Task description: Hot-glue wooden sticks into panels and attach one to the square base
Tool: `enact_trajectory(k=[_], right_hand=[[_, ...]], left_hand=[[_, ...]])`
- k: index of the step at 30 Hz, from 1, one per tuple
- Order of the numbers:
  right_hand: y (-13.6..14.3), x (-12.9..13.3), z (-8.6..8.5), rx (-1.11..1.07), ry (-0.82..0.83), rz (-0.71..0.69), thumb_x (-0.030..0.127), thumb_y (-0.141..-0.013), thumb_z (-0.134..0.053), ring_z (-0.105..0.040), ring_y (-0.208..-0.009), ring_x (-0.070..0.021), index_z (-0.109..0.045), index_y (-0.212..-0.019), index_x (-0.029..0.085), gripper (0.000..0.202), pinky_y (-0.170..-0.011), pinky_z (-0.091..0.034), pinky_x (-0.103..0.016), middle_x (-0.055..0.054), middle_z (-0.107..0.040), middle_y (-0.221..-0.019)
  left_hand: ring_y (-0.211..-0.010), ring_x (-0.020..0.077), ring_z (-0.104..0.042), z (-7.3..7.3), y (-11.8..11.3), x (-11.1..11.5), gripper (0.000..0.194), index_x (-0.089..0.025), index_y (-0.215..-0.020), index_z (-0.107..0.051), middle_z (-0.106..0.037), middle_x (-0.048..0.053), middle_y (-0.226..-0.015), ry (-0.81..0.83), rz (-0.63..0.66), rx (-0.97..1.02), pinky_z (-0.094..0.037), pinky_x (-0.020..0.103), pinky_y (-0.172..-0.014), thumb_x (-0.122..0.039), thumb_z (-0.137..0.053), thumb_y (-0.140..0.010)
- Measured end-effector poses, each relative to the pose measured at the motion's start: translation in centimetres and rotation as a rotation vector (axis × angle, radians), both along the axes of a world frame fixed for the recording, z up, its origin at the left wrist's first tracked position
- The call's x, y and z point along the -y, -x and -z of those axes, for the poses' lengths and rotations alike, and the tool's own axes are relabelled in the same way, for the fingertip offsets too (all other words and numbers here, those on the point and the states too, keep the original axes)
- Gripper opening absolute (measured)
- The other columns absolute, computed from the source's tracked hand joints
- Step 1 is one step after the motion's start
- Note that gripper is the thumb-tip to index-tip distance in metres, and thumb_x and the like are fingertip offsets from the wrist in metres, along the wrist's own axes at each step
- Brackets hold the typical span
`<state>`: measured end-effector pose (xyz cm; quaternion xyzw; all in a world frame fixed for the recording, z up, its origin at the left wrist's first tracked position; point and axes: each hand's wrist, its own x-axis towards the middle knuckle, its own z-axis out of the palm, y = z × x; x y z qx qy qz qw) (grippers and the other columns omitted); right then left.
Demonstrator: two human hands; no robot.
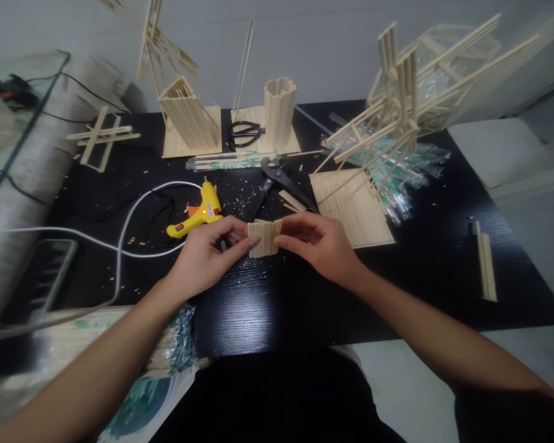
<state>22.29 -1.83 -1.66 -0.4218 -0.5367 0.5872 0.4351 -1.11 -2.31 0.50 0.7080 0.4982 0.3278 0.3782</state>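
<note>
The small stick panel (263, 240) sits between the two hands, just to the right of the left hand (203, 255) and just to the left of the right hand (325, 249). Each hand pinches its near side edge between thumb and fingers, so neither is clearly nearer. Its short sticks lie side by side, their long axis running away from the body, across the line joining the hands. Whether it touches the counter (244, 307) cannot be told. The yellow glue gun (205, 209) lies just beyond the left hand, nozzle pointing away; the dark cutters (281, 178) lie beyond the panel, and a flat wooden base (351, 209) beyond the right hand.
</note>
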Motion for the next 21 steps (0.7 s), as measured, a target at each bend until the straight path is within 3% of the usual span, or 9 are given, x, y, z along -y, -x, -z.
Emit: enact_trajectory(k=[3,5,7,9,13,18,21], right_hand=[[-0.6,-0.5,0.0,0.183,-0.159,0.089,0.036,-0.088,-0.081,-0.078,-0.090,-0.0219,-0.077,-0.101,0.021,0.021,-0.088,-0.064,-0.040,-0.006,-0.081,-0.099],[-1.0,-0.9,0.4,0.415,-0.365,0.174,0.028,-0.096,-0.072,-0.076,-0.094,-0.0237,-0.076,-0.104,0.021,0.012,-0.091,-0.062,-0.044,-0.007,-0.080,-0.102],[-1.4,-1.3,1.0,0.664,-0.577,0.191,0.018,-0.098,-0.064,-0.071,-0.107,-0.0282,-0.075,-0.109,0.020,0.016,-0.100,-0.057,-0.050,-0.010,-0.079,-0.109],[-1.5,-1.5,1.6,0.830,-0.687,0.155,0.013,-0.099,-0.058,-0.065,-0.114,-0.0315,-0.074,-0.117,0.018,0.025,-0.105,-0.053,-0.055,-0.013,-0.077,-0.118],[-1.5,-1.5,2.0,0.978,-0.750,0.086,0.011,-0.099,-0.055,-0.057,-0.117,-0.0348,-0.071,-0.125,0.010,0.030,-0.105,-0.051,-0.053,-0.017,-0.074,-0.126],[-1.3,-1.2,1.8,1.032,-0.741,0.059,0.016,-0.102,-0.054,-0.060,-0.105,-0.0337,-0.074,-0.116,0.013,0.024,-0.094,-0.053,-0.049,-0.015,-0.074,-0.102],[-1.3,-1.1,1.8,1.013,-0.738,0.056,0.017,-0.103,-0.052,-0.064,-0.097,-0.0312,-0.074,-0.113,0.014,0.024,-0.090,-0.054,-0.047,-0.014,-0.073,-0.097]], left_hand=[[-0.067,0.0123,-0.062,0.2,0.1,0.0,0.020,-0.020,-0.093,-0.066,-0.065,-0.002,-0.074,0.036,-0.035,0.030,-0.052,0.024,-0.065,-0.037,-0.074,-0.093],[-0.068,0.0120,-0.063,0.2,0.1,0.0,0.025,-0.020,-0.110,-0.065,-0.066,-0.003,-0.076,0.084,-0.039,0.068,-0.052,0.023,-0.065,-0.036,-0.074,-0.093],[-0.067,0.0117,-0.064,0.3,0.1,0.1,0.040,-0.022,-0.128,-0.059,-0.067,-0.003,-0.077,0.115,-0.004,0.066,-0.052,0.023,-0.064,-0.035,-0.074,-0.093],[-0.068,0.0115,-0.064,0.3,0.1,0.1,0.041,-0.023,-0.131,-0.059,-0.068,-0.004,-0.078,0.118,0.055,0.017,-0.051,0.022,-0.064,-0.035,-0.073,-0.094],[-0.071,0.0118,-0.066,0.3,0.0,0.2,0.027,-0.022,-0.119,-0.063,-0.069,-0.004,-0.078,0.110,0.104,-0.070,-0.052,0.022,-0.066,-0.033,-0.070,-0.095],[-0.069,0.0114,-0.064,0.0,-0.2,0.1,0.020,-0.021,-0.111,-0.061,-0.065,-0.005,-0.075,0.097,0.092,-0.148,-0.049,0.022,-0.062,-0.028,-0.068,-0.094],[-0.071,0.0121,-0.063,0.0,-0.2,0.1,0.015,-0.021,-0.105,-0.062,-0.065,-0.004,-0.078,0.095,0.098,-0.183,-0.049,0.023,-0.064,-0.028,-0.067,-0.094]])
